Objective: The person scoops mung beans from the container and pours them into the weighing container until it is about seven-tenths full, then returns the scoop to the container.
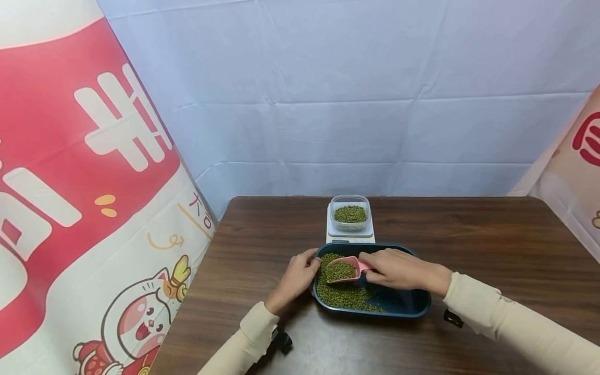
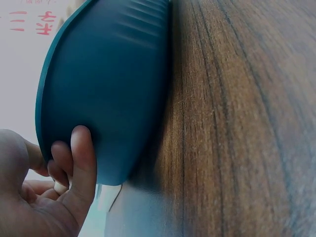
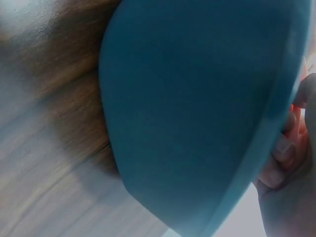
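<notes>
A dark blue oval tub (image 1: pixel 403 307) on the table holds green mung beans (image 1: pixel 344 296), heaped toward its left end. My right hand (image 1: pixel 396 268) grips the handle of a pink scoop (image 1: pixel 350 277), which is filled with beans and sits over the heap inside the tub. At the tub's left end, my left hand (image 1: pixel 296 276) pinches the rim, thumb on the inner side. In the left wrist view the fingers (image 2: pixel 84 153) lie against the tub's outer wall (image 2: pixel 108 89). The right wrist view shows mostly the tub's outside (image 3: pixel 197 108), with the right hand (image 3: pixel 291 158) partly hidden behind its rim.
Just behind the tub stands a white kitchen scale (image 1: pixel 331 229). On it rests a clear plastic container (image 1: pixel 351 224) with mung beans inside. The brown wooden table (image 1: pixel 262 224) ends at a pale cloth backdrop (image 1: pixel 328 130); a printed red and white banner (image 1: pixel 61 156) hangs at left.
</notes>
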`<act>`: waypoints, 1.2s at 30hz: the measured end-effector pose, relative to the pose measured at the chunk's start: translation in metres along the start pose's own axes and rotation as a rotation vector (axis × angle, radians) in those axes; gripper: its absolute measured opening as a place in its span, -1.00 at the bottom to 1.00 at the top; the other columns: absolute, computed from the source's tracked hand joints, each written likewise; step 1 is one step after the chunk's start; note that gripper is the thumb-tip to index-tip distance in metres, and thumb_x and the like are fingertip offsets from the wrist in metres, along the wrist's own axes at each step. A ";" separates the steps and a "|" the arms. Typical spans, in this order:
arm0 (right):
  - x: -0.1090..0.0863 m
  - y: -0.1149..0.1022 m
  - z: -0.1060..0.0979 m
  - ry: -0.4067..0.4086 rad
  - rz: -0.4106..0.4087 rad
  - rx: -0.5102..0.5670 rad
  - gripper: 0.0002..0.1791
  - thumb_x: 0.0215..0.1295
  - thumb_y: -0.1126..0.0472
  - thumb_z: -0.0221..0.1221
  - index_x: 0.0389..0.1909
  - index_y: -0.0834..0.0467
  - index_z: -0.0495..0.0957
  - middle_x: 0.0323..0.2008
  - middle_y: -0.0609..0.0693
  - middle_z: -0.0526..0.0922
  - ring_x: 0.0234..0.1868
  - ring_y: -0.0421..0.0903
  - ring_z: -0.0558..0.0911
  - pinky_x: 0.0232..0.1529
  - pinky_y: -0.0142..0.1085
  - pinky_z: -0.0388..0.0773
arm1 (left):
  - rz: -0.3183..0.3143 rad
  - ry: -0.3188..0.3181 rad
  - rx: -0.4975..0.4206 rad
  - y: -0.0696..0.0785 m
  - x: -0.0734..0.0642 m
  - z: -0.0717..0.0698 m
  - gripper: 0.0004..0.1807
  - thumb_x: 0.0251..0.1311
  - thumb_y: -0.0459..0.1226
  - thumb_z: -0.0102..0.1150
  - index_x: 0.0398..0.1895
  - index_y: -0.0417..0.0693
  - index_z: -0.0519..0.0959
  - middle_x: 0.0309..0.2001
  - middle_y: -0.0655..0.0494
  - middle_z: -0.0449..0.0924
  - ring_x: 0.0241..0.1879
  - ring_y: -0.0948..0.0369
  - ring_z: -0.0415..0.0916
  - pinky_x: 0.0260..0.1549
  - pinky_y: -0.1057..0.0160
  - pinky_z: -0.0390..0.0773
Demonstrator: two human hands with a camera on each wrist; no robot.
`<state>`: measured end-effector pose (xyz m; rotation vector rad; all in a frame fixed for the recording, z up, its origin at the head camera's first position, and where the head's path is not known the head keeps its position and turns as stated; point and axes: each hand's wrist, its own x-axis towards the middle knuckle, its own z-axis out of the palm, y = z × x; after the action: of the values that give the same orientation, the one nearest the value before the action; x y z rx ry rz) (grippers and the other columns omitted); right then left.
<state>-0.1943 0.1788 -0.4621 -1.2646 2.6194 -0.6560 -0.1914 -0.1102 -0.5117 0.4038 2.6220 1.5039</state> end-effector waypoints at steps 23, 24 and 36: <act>-0.007 0.004 -0.016 0.076 0.041 -0.054 -0.76 0.52 0.24 0.15 -0.34 -0.10 0.37 -0.59 -0.33 0.18 -0.62 -0.43 0.12 -0.52 -0.47 0.10 | 0.022 0.005 0.026 0.002 0.001 -0.001 -0.60 0.56 -0.29 0.00 0.33 -0.12 0.63 -0.48 0.11 0.61 -0.59 0.35 0.38 -0.47 0.36 0.44; -0.008 0.004 -0.016 0.080 0.039 -0.057 -0.76 0.52 0.25 0.15 -0.34 -0.11 0.37 -0.59 -0.33 0.19 -0.62 -0.43 0.13 -0.52 -0.47 0.10 | 0.021 0.004 0.021 0.002 0.001 -0.001 -0.60 0.56 -0.29 0.00 0.34 -0.13 0.63 -0.48 0.11 0.60 -0.60 0.35 0.37 -0.48 0.36 0.43; -0.009 0.006 -0.025 0.138 0.028 -0.083 -0.77 0.49 0.27 0.18 -0.34 -0.08 0.40 -0.58 -0.32 0.22 -0.62 -0.45 0.14 -0.53 -0.46 0.13 | 0.027 0.011 0.029 0.001 0.002 0.000 -0.61 0.54 -0.31 0.01 0.30 -0.14 0.65 -0.48 0.16 0.59 -0.58 0.35 0.41 -0.47 0.37 0.45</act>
<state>-0.2014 0.1968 -0.4432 -1.2446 2.7981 -0.6586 -0.1929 -0.1091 -0.5105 0.4372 2.6603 1.4814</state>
